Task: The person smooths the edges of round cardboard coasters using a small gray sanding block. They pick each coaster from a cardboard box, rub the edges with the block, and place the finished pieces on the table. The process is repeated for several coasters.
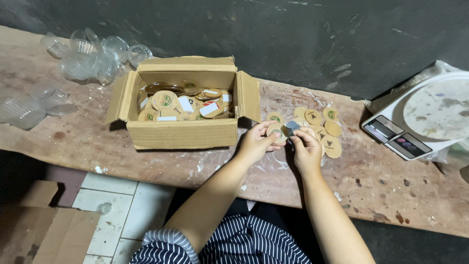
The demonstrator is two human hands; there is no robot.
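Note:
My left hand [256, 142] pinches a round tan paper disc [276, 131] with a green mark, just in front of the open cardboard box [181, 133]. My right hand [307, 146] meets it and grips a small grey-blue tab [292, 126] at the disc's edge. Several more round tan discs [326, 128] lie loose on the worn wooden bench [381, 190] just beyond my hands. The box holds many similar discs [166, 101], some with white labels [209, 108].
A white digital scale [415, 122] stands at the right by the dark wall. Clear plastic cups and lids [93, 56] are heaped at the back left, with more [29, 107] at the left edge. Flattened cardboard [44, 230] lies on the tiled floor below.

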